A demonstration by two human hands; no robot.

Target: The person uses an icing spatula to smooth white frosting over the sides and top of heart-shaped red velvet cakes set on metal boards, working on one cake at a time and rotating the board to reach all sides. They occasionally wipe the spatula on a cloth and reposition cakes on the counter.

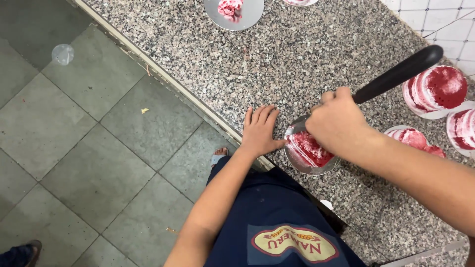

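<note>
While the left hand point(260, 132) lies flat and open on the granite counter point(297, 59), the right hand point(336, 121) grips a black-handled knife point(401, 73) over a round silver board point(297, 158) carrying red-and-white cake point(309, 148).

A round silver cake board point(303, 165) is lying flat at the near edge of the speckled granite tabletop point(297, 59), its rim just beside the left hand point(261, 132), which is resting flat with fingers spread. A red cake slice with white cream point(310, 148) is sitting on the board, partly hidden. The right hand point(335, 121) is closing around a black-handled knife point(396, 75), whose handle is slanting up and away over the slice.
</note>
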